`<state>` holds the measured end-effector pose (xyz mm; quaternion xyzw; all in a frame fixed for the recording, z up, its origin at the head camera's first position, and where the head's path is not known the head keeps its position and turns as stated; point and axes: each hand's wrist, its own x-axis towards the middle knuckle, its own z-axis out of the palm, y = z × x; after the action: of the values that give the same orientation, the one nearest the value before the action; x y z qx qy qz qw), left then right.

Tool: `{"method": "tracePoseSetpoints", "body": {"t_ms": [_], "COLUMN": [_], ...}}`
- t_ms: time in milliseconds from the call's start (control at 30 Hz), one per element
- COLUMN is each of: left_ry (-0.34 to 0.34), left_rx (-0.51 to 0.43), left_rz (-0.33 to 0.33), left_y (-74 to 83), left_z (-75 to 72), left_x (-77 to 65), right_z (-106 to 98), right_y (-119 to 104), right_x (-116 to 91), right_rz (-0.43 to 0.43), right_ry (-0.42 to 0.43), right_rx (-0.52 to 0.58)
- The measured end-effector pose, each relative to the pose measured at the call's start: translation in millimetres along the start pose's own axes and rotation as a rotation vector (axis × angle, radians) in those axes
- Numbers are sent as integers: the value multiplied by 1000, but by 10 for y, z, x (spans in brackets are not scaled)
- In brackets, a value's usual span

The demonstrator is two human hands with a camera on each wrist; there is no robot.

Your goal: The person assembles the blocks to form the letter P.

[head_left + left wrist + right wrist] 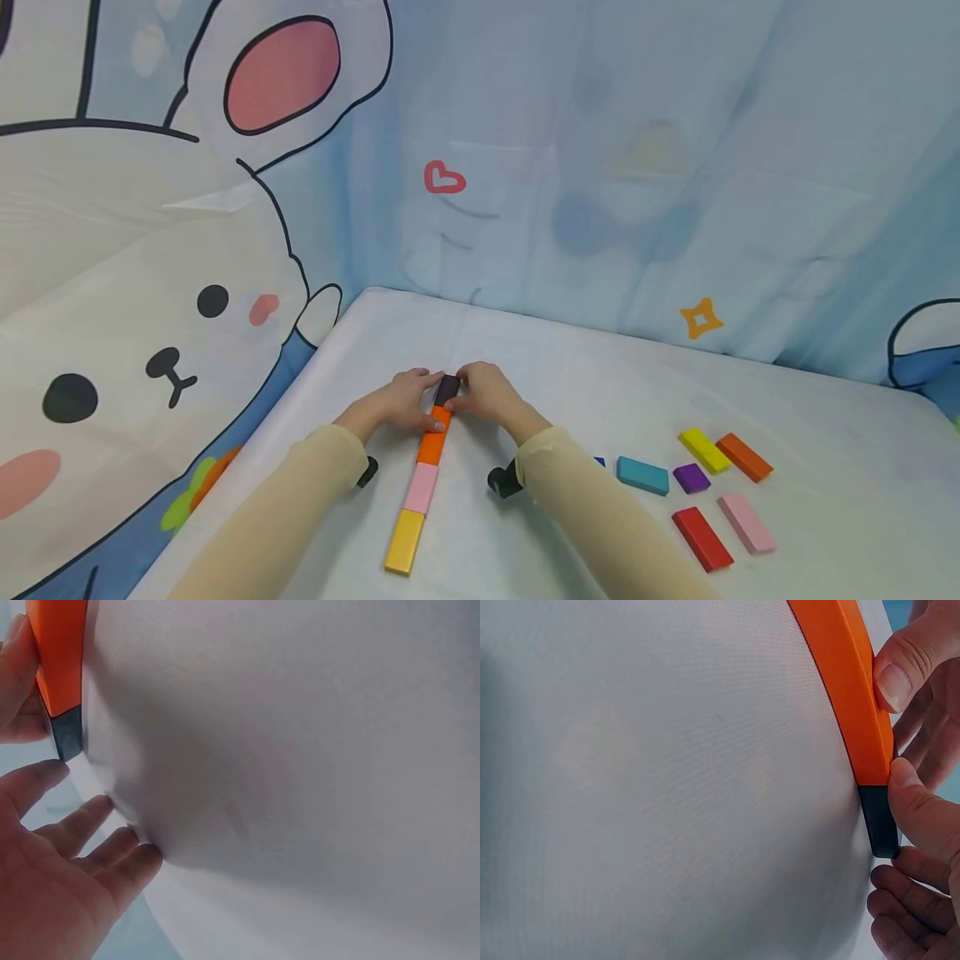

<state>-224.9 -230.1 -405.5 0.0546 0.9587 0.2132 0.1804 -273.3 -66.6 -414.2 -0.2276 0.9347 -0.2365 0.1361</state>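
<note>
Counter [840, 467] in my head view carries four blocks laid flat, end to end, in a line that slants away to the right: gold block [404, 542] nearest me, then light pink block [421, 488], bright orange block [432, 442] and, at the far end, black block [447, 390]. I see the right hand [489, 396] pinching the black block, its thumb against the side close to the orange joint and its index finger at the far corner. The left hand [401, 400] reaches in from the other side with fingers extended and its thumb against the bright orange block; from my left wrist view I can't be sure whether its index fingertip touches the black block's end or stops just beside it. Well to the right, I have a loose group: teal block [642, 475], purple block [692, 478], yellow block [704, 451] just beside a darker orange block [744, 457], and nearer me a red block [702, 539] and a second pink block [747, 523]. A blue block [600, 462] shows only a corner past the right sleeve [600, 517].
</note>
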Motion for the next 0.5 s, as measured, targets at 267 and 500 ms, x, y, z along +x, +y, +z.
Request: {"method": "tracePoseSetpoints", "body": {"t_ms": [267, 500], "left_ry": [1, 2], "left_rx": [-2, 10], "left_rz": [-15, -24], "left_y": [26, 39], "left_z": [4, 2], "left_x": [-22, -32], "right_z": [-2, 0], "right_y": [10, 36], "right_x": [-17, -19], "right_rz": [-15, -27], "right_ry": [7, 7], "right_rx": [-11, -18]}}
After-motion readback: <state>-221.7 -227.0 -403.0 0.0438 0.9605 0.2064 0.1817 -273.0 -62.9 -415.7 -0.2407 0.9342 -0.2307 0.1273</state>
